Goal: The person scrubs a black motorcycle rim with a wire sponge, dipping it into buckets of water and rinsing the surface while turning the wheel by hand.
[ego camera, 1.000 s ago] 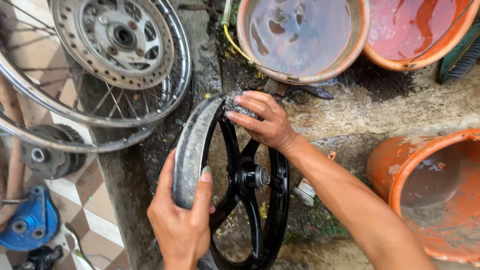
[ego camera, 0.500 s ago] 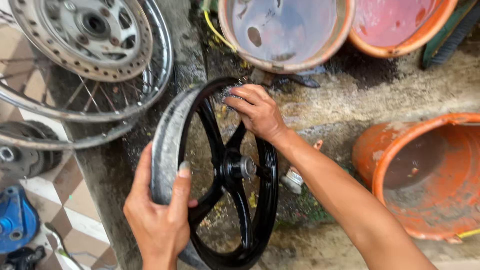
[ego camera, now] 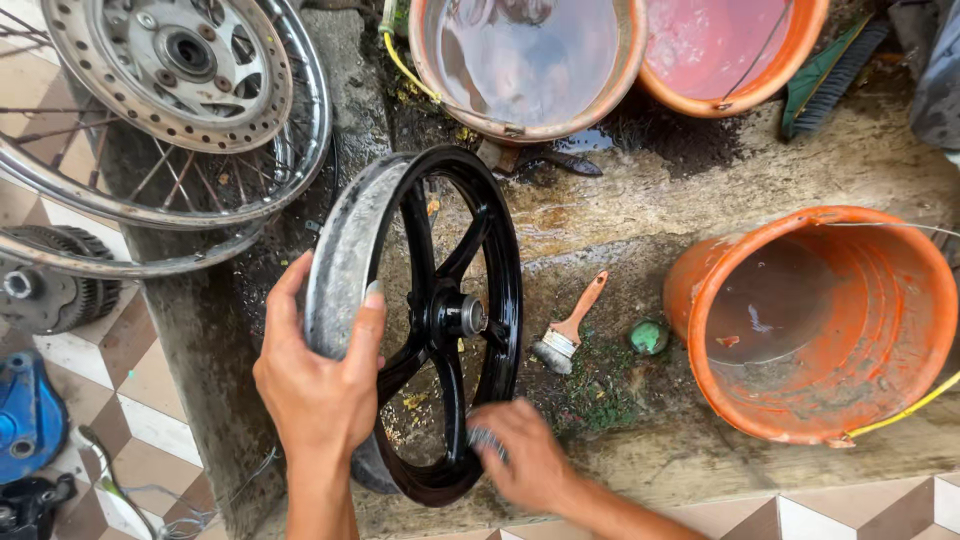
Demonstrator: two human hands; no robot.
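On wet concrete ledge, black cast wheel [ego camera: 440, 320] stands upright on edge, axle pointing sideways. Left hand [ego camera: 320, 385] clamps grey rim near top-left (steadying it). Right hand [ego camera: 525, 462] lower, closed on small scrubbing pad [ego camera: 487, 440] against bottom rim.

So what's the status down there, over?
Left hand grips the black wheel upright by its rim. Right hand at the lower rim, something small under the fingers. Paintbrush and orange bucket sit apart.
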